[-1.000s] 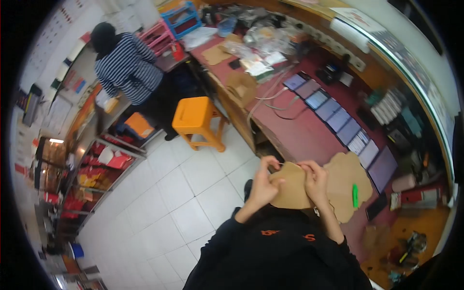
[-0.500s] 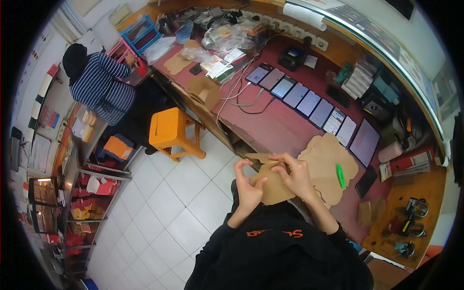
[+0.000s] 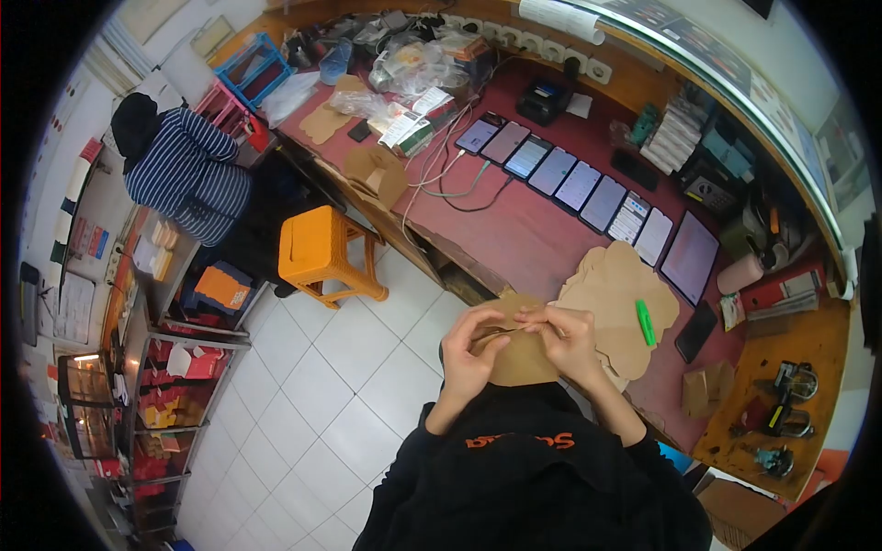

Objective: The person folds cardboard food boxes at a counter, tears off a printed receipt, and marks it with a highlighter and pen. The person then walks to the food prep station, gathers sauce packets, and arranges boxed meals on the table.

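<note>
Above my lap, a brown kraft cardboard piece (image 3: pixel 525 364) is held between both hands, with a bent-over flap along its far side. My left hand (image 3: pixel 470 354) grips its left part, fingers curled over the fold and thumb against the near face. My right hand (image 3: pixel 565 338) pinches the fold near the middle. To the right of it, a stack of flat brown cardboard cutouts (image 3: pixel 611 298) with scalloped edges lies on the table, and a green marker (image 3: pixel 645 321) rests on top.
A row of several phones (image 3: pixel 576 186) and a tablet (image 3: pixel 690 258) lie on the red table (image 3: pixel 496 246). A dark phone (image 3: pixel 696 332) lies beside the cutouts. An orange stool (image 3: pixel 312 248) stands on the tiled floor. A person in a striped top (image 3: pixel 188 174) works further left.
My hands have come closer together on the cardboard. Its far flap has tilted, and my left fingers now curl over the fold rather than standing raised. The view has shifted slightly.
</note>
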Demonstrator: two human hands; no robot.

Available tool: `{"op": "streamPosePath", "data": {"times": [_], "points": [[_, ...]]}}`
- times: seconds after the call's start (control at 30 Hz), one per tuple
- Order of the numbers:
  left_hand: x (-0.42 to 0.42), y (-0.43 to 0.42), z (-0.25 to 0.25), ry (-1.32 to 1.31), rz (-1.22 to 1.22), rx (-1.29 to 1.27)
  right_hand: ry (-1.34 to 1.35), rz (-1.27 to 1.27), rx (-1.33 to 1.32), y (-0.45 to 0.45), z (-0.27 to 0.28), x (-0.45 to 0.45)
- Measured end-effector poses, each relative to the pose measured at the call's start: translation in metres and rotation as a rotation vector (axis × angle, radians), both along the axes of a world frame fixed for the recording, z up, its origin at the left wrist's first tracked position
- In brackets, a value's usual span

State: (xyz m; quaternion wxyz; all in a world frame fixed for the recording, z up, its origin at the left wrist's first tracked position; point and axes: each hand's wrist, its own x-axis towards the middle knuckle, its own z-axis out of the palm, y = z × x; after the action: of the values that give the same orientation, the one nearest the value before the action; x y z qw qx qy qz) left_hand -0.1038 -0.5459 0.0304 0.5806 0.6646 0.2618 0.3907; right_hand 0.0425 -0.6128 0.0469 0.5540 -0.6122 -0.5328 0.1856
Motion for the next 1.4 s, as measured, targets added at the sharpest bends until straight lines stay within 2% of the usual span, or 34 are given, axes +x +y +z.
{"op": "streamPosePath", "data": {"times": [0.07, 0.1, 0.13, 0.17, 0.23, 0.33, 0.53, 0.67, 0.77, 0.83, 0.9, 0.97, 1.03, 1.07, 1.1, 1.13, 1.17, 1.2, 1.27, 1.3, 1.37, 1.4], "points": [[0.003, -0.001, 0.012, -0.055, 0.045, -0.075, -0.105, -0.004, 0.090, -0.003, 0.000, 0.000], [0.002, 0.001, 0.014, -0.029, 0.068, 0.065, -0.103, -0.006, 0.087, -0.004, 0.003, 0.001], [0.001, 0.002, 0.016, -0.003, 0.091, 0.205, -0.214, 0.001, 0.146, -0.004, 0.009, 0.002], [0.002, 0.001, 0.020, -0.002, 0.087, 0.203, -0.324, 0.007, 0.206, -0.005, 0.014, 0.002], [0.003, -0.002, 0.027, -0.051, 0.159, 0.269, -0.324, -0.013, 0.243, -0.008, 0.021, 0.000], [0.001, -0.002, 0.028, -0.067, 0.133, 0.360, -0.325, -0.033, 0.279, -0.013, 0.027, 0.000], [-0.002, -0.001, 0.032, -0.068, 0.023, 0.217, -0.280, 0.009, 0.243, -0.018, 0.034, 0.006], [0.000, -0.001, 0.035, -0.077, 0.032, 0.216, -0.293, -0.049, 0.227, -0.018, 0.038, 0.004], [0.003, -0.003, 0.035, -0.089, 0.031, 0.142, -0.378, -0.082, 0.243, -0.017, 0.033, 0.005], [0.003, -0.003, 0.034, -0.105, -0.016, -0.005, -0.358, -0.068, 0.224, -0.017, 0.031, 0.007], [-0.002, -0.003, 0.030, -0.119, 0.033, -0.043, -0.339, -0.053, 0.208, -0.018, 0.029, 0.010], [-0.017, 0.005, 0.012, -0.138, 0.085, -0.082, -0.317, -0.174, 0.243, -0.020, 0.025, 0.015], [-0.041, 0.022, -0.016, -0.277, -0.110, -0.540, -0.272, -0.182, 0.291, -0.022, 0.023, 0.019], [-0.042, 0.023, -0.020, -0.273, -0.113, -0.542, -0.224, -0.191, 0.334, -0.023, 0.022, 0.021], [-0.041, 0.022, -0.019, -0.303, -0.332, -0.824, -0.222, -0.193, 0.330, -0.024, 0.019, 0.021], [-0.039, 0.022, -0.019, -0.330, -0.554, -1.106, -0.229, -0.018, 0.339, -0.026, 0.017, 0.021], [-0.037, 0.021, -0.019, -0.534, -0.662, -1.271, -0.233, 0.157, 0.346, -0.026, 0.016, 0.020], [-0.035, 0.019, -0.020, -0.535, -0.658, -1.276, -0.230, 0.159, 0.341, -0.026, 0.016, 0.021], [-0.032, 0.014, -0.021, -0.236, -0.309, -1.081, -0.266, 0.381, 0.244, -0.025, 0.015, 0.021], [-0.031, 0.012, -0.019, -0.236, -0.306, -1.090, -0.262, 0.382, 0.235, -0.028, 0.011, 0.022], [-0.027, 0.008, -0.010, 0.038, -0.377, -0.868, -0.062, 0.396, 0.045, -0.036, -0.002, 0.026], [-0.024, 0.004, -0.006, 0.040, -0.378, -0.874, -0.059, 0.395, 0.040, -0.039, -0.007, 0.022]]}}
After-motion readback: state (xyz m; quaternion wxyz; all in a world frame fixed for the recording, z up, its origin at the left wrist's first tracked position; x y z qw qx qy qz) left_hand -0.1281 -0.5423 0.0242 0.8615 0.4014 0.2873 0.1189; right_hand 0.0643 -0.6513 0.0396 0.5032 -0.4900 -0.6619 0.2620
